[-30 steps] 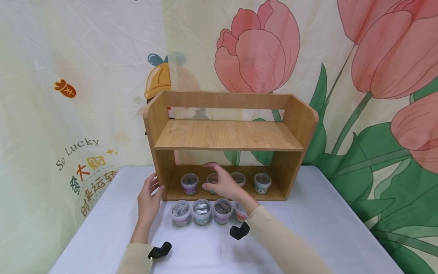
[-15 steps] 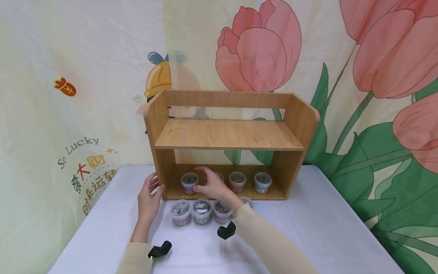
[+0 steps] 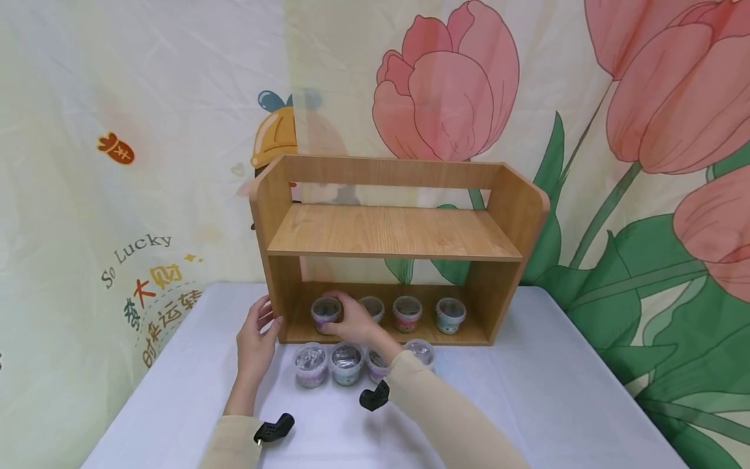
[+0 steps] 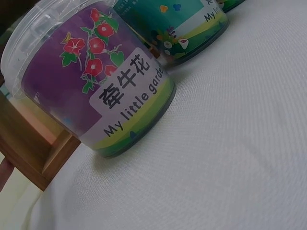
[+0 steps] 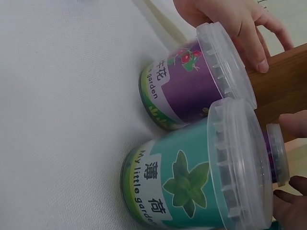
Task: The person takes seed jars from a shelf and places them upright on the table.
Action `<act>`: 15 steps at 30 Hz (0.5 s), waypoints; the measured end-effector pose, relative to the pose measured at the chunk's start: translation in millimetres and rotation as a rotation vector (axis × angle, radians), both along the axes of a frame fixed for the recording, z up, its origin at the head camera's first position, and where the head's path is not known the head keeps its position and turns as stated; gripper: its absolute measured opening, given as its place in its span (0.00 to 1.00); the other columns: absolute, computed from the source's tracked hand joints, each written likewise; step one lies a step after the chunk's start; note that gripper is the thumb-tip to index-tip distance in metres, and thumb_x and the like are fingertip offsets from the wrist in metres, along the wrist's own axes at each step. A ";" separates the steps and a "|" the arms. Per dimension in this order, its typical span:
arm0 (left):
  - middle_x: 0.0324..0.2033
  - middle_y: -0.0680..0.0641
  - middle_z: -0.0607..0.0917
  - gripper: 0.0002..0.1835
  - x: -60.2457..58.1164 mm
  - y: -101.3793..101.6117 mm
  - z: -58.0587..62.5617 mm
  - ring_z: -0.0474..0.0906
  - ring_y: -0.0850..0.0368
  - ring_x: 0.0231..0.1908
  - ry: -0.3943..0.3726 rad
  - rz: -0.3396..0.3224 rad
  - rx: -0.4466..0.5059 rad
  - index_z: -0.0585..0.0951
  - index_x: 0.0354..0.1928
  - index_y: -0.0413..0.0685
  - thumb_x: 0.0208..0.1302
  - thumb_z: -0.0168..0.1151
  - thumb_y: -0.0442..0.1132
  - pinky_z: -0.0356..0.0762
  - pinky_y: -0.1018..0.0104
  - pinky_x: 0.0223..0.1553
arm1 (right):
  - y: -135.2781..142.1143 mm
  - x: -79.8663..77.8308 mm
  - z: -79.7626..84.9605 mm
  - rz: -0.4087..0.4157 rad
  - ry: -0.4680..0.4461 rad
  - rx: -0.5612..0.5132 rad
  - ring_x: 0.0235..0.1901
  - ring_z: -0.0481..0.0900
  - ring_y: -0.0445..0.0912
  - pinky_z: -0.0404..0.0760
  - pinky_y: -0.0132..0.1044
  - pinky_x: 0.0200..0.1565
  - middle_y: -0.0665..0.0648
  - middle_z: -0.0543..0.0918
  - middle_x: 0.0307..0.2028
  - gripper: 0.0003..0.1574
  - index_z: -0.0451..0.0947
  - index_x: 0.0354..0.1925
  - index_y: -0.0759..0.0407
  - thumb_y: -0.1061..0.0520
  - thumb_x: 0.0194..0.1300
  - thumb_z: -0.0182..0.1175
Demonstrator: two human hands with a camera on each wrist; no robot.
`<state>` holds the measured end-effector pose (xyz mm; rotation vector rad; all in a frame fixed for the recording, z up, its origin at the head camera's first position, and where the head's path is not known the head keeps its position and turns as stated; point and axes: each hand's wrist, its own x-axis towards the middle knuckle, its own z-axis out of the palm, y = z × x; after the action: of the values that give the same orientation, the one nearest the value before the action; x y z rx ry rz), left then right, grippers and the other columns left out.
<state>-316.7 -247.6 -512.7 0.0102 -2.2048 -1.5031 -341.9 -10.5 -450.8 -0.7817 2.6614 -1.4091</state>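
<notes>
A wooden two-tier shelf (image 3: 392, 231) stands on the table. Several small lidded plastic pots labelled "My little garden" are lined up on its lower board. My right hand (image 3: 359, 322) reaches onto that board, thumb and fingers curved round the leftmost purple pot (image 3: 324, 314); the right wrist view shows its lid (image 5: 278, 152) between thumb and fingers. My left hand (image 3: 256, 335) rests against the shelf's left side panel (image 3: 271, 247), thumb at the front edge, fingers relaxed along the outer face. On the cloth in front stand a purple morning-glory pot (image 4: 96, 81) and a teal mint pot (image 5: 182, 177).
A second row of pots runs along the shelf's front edge, including one at its right end (image 3: 420, 352), below my right forearm. On the lower board a red pot (image 3: 407, 314) and a light blue pot (image 3: 450, 316) stand further right. White cloth (image 3: 527, 391) covers the table.
My right hand has moved left along the lower board, from the middle pots to the leftmost purple pot, and its fingers now curve round it. The left hand stays at the side panel.
</notes>
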 end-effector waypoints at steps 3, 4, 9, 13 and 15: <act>0.70 0.36 0.78 0.31 0.2 -0.2 -0.5 0.77 0.34 0.68 -0.002 -0.003 0.003 0.67 0.79 0.58 0.79 0.61 0.36 0.80 0.38 0.65 | -2.9 -2.2 -2.5 -0.005 0.007 0.032 0.68 0.77 0.55 0.74 0.50 0.73 0.62 0.78 0.69 0.44 0.68 0.74 0.60 0.60 0.64 0.74; 0.70 0.37 0.78 0.31 0.3 -0.3 -0.7 0.77 0.35 0.68 -0.001 -0.003 0.006 0.67 0.79 0.58 0.79 0.61 0.36 0.80 0.38 0.65 | -3.9 -2.8 -3.2 -0.004 0.010 0.040 0.68 0.77 0.55 0.74 0.50 0.73 0.62 0.78 0.69 0.44 0.68 0.74 0.61 0.60 0.64 0.74; 0.70 0.37 0.78 0.31 -0.1 -0.7 -1.9 0.77 0.35 0.68 -0.001 0.003 0.006 0.67 0.79 0.59 0.79 0.62 0.35 0.80 0.39 0.65 | -9.4 -4.3 -4.6 0.006 0.018 0.064 0.68 0.77 0.56 0.74 0.49 0.73 0.63 0.78 0.68 0.45 0.68 0.74 0.63 0.62 0.63 0.74; 0.70 0.37 0.77 0.31 -0.1 0.0 -1.5 0.77 0.35 0.68 -0.009 0.001 0.002 0.67 0.79 0.58 0.79 0.61 0.35 0.80 0.40 0.65 | -12.4 -2.8 -4.0 0.009 0.023 0.067 0.66 0.78 0.58 0.76 0.51 0.71 0.64 0.80 0.65 0.43 0.70 0.72 0.64 0.65 0.61 0.74; 0.70 0.37 0.78 0.31 0.1 0.5 -1.5 0.77 0.35 0.68 -0.011 0.003 0.005 0.67 0.79 0.58 0.79 0.61 0.35 0.80 0.40 0.65 | -13.8 -2.9 -5.2 0.006 0.024 0.065 0.65 0.79 0.58 0.76 0.51 0.71 0.64 0.80 0.64 0.42 0.71 0.71 0.64 0.66 0.60 0.74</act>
<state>-316.6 -247.1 -514.2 0.0230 -2.2087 -1.5099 -344.8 -24.2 -456.0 -0.8052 2.7048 -1.3135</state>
